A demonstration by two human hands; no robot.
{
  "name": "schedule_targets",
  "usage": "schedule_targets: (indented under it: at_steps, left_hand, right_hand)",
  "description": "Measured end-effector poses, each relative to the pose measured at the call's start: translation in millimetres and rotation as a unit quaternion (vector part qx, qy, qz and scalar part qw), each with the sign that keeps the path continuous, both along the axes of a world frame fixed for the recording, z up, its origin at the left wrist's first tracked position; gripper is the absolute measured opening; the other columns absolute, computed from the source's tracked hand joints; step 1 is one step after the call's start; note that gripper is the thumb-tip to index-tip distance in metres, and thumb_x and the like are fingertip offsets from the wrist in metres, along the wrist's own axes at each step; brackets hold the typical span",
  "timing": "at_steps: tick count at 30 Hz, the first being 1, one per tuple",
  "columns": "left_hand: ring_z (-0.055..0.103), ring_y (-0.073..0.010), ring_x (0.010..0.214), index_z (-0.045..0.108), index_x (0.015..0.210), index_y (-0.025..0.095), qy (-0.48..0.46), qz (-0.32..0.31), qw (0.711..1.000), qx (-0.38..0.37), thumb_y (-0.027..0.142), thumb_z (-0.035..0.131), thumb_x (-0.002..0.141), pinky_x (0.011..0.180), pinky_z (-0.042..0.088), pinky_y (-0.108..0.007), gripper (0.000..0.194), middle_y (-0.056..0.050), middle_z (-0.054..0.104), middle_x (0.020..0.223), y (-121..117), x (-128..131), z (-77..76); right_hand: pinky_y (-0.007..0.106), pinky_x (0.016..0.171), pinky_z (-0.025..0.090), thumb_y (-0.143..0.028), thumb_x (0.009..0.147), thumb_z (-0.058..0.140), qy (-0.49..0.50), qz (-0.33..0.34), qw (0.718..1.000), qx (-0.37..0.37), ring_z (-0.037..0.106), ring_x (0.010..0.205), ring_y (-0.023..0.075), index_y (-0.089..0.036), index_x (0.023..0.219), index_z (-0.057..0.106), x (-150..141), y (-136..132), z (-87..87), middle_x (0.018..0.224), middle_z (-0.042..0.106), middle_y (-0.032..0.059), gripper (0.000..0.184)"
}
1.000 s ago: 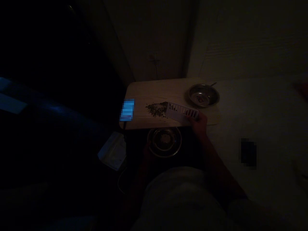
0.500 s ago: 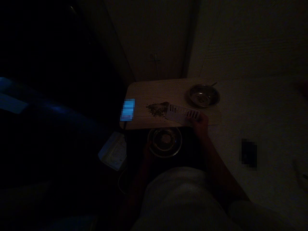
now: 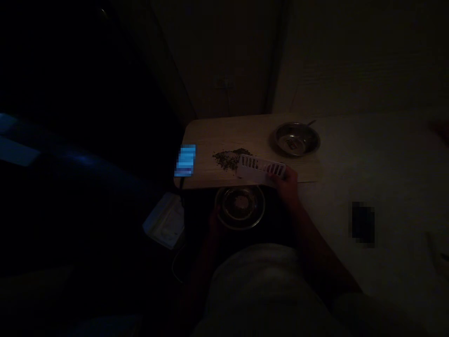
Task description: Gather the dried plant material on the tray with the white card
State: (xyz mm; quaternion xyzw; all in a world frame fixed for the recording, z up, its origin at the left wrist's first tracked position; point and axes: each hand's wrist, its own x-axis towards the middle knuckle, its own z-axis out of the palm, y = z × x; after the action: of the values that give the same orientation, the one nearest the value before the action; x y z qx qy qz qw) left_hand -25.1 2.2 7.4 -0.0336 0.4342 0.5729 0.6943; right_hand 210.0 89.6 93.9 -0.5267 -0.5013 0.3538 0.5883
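Observation:
The scene is very dark. My right hand grips one end of a white slotted plastic piece that lies on a small wooden table, its far end beside a pile of small dark green bits. My left hand is barely visible at the left rim of a round metal bowl, held just below the table's front edge with some pale bits inside. Its fingers cannot be made out.
A second metal bowl stands at the table's back right. A glowing blue screen lies at the table's left edge. A pale flat object with a cable lies lower left. A light surface spreads to the right.
The white slotted piece and my right hand have shifted a little left and toward the table's front edge, closer over the pile. The bowl below has stayed put.

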Motion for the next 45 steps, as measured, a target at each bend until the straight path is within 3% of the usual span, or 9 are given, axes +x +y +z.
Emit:
schedule_targets:
  at_steps: [6, 11, 17, 22, 29, 38, 45]
  left_hand:
    - [0.055, -0.0313, 0.123, 0.073, 0.088, 0.017, 0.027, 0.017, 0.999, 0.008, 0.027, 0.058, 0.077, 0.108, 0.036, -0.047, 0.022, -0.008, 0.076, 0.09, 1, 1, -3.3]
    - [0.05, -0.0318, 0.127, 0.073, 0.093, 0.016, 0.014, 0.0, 1.0, 0.019, 0.029, 0.06, 0.076, 0.11, 0.034, -0.047, 0.025, -0.009, 0.075, 0.099, 0, -2, -12.5]
    - [0.049, -0.0318, 0.129, 0.073, 0.094, 0.016, 0.014, -0.007, 1.0, 0.021, 0.029, 0.058, 0.077, 0.11, 0.034, -0.047, 0.025, -0.008, 0.075, 0.099, 0, -2, -9.0]
    - [0.046, -0.0332, 0.131, 0.073, 0.096, 0.019, 0.009, -0.004, 0.999, 0.041, 0.028, 0.06, 0.076, 0.11, 0.034, -0.048, 0.025, -0.008, 0.075, 0.101, 1, 0, -7.4]
    - [0.048, -0.0315, 0.129, 0.072, 0.09, 0.016, 0.007, 0.004, 1.0, 0.009, 0.029, 0.061, 0.075, 0.11, 0.035, -0.046, 0.023, -0.009, 0.075, 0.097, 0, -1, -5.3]
    - [0.05, -0.0328, 0.127, 0.072, 0.097, 0.015, 0.01, -0.001, 0.999, 0.038, 0.03, 0.063, 0.074, 0.11, 0.034, -0.047, 0.028, -0.01, 0.074, 0.102, 0, 1, -2.6]
    - [0.051, -0.0329, 0.127, 0.073, 0.095, 0.016, 0.031, 0.003, 0.999, 0.044, 0.031, 0.061, 0.075, 0.109, 0.035, -0.049, 0.027, -0.01, 0.074, 0.101, -1, 1, -9.5]
  right_hand:
    - [0.026, 0.059, 0.045, -0.029, 0.065, 0.072, 0.007, 0.007, 1.0, -0.018, 0.057, 0.064, 0.0146, -0.018, 0.079, 0.068, -9, 0, -3.2, 0.071, 0.066, -0.0009, 0.019]
    - [0.027, 0.061, 0.046, -0.028, 0.064, 0.072, 0.017, -0.006, 1.0, -0.012, 0.058, 0.065, 0.0151, -0.018, 0.078, 0.068, -10, -2, 0.2, 0.072, 0.067, 0.0, 0.018]
    - [0.028, 0.062, 0.047, -0.03, 0.066, 0.071, 0.011, -0.031, 0.999, -0.005, 0.058, 0.066, 0.0159, -0.018, 0.079, 0.068, -10, -3, 1.4, 0.073, 0.067, 0.0009, 0.018]
    - [0.026, 0.059, 0.045, -0.031, 0.068, 0.07, -0.012, 0.002, 1.0, -0.007, 0.055, 0.064, 0.0145, -0.018, 0.079, 0.067, -13, -2, 0.1, 0.071, 0.064, -0.0009, 0.017]
    - [0.026, 0.06, 0.044, -0.032, 0.067, 0.071, -0.005, 0.047, 0.999, -0.021, 0.054, 0.065, 0.014, -0.018, 0.079, 0.066, -12, -2, -2.2, 0.071, 0.062, -0.0014, 0.019]
    - [0.024, 0.056, 0.041, -0.032, 0.064, 0.07, -0.011, 0.089, 0.995, -0.044, 0.051, 0.061, 0.0127, -0.017, 0.074, 0.064, -14, -4, 7.2, 0.066, 0.059, -0.0022, 0.019]
    - [0.024, 0.057, 0.041, -0.031, 0.064, 0.071, 0.002, 0.113, 0.993, -0.042, 0.051, 0.062, 0.0123, -0.017, 0.075, 0.065, -14, -4, 5.5, 0.067, 0.059, -0.0024, 0.019]
